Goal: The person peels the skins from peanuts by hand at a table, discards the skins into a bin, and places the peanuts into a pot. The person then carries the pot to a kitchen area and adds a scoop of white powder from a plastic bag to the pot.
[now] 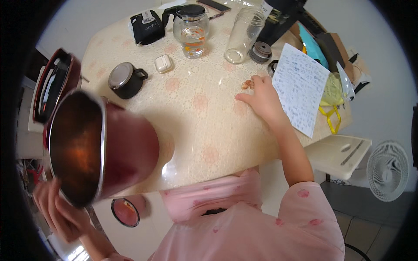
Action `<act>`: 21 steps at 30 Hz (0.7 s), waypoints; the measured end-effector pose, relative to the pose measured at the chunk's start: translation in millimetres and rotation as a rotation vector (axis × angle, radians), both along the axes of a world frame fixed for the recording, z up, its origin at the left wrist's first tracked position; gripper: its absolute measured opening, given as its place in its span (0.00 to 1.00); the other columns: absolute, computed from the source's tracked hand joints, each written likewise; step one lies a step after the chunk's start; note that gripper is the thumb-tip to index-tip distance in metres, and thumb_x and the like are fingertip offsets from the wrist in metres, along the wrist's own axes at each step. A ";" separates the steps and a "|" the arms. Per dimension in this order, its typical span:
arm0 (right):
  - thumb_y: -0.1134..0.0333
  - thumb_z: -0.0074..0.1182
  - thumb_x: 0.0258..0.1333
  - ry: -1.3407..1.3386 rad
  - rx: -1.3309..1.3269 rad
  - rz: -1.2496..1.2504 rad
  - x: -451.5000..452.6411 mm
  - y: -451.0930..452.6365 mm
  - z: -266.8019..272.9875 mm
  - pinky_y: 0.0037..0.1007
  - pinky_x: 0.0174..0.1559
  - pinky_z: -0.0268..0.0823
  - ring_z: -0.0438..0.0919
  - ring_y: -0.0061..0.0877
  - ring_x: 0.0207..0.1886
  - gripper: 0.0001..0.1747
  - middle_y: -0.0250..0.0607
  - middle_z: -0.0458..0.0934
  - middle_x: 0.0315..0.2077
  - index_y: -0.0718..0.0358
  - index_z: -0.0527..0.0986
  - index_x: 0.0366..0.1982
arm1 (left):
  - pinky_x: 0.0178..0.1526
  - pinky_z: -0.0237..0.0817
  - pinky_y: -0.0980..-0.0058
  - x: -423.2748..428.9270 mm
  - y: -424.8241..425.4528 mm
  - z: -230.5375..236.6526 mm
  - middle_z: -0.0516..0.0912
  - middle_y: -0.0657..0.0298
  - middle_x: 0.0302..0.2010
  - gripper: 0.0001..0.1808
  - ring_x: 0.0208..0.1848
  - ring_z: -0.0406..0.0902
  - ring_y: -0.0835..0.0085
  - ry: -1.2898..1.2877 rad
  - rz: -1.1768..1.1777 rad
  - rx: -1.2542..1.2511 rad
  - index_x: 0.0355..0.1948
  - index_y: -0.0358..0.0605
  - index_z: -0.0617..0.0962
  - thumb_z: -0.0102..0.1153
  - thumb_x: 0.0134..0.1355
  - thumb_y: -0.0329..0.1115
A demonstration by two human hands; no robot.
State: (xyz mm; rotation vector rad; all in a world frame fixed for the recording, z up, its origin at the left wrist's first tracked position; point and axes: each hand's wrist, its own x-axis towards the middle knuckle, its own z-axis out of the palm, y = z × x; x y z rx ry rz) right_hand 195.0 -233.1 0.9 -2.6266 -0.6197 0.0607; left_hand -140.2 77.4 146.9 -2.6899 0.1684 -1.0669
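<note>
My right hand (263, 98) rests on the patterned tabletop (196, 130), thumb spread apart from the fingers. Its fingertips are beside a few small brown pieces (247, 84) that look like nuts. A sheet of paper covered in handwriting (300, 88) lies just right of this hand. On the left, my left hand (62, 208) is blurred, fingers curled, by the lower rim of a large dark red pot (130, 150) with a metal rim. Whether it grips that rim cannot be told. The pot's dark inside shows, and a red lid-like part (58, 84) stands beyond it.
A black mug-like cup (127, 81), a white earbud case (163, 63), a glass teapot (178, 26), a patterned glass (193, 42), a black pouch (147, 27) and a glass jar (243, 39) stand farther back. A fan (388, 171) is right; a bin (125, 212) sits below.
</note>
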 end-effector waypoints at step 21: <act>0.78 0.51 0.44 0.183 -0.126 0.256 54.0 4.8 -32.3 0.41 0.39 0.66 0.73 0.44 0.37 0.10 0.50 0.69 0.33 0.63 0.70 0.32 | 0.31 0.65 0.65 125.6 -80.4 110.7 0.77 0.54 0.23 0.06 0.26 0.73 0.59 0.153 -0.070 -0.840 0.26 0.32 0.78 0.50 0.54 0.23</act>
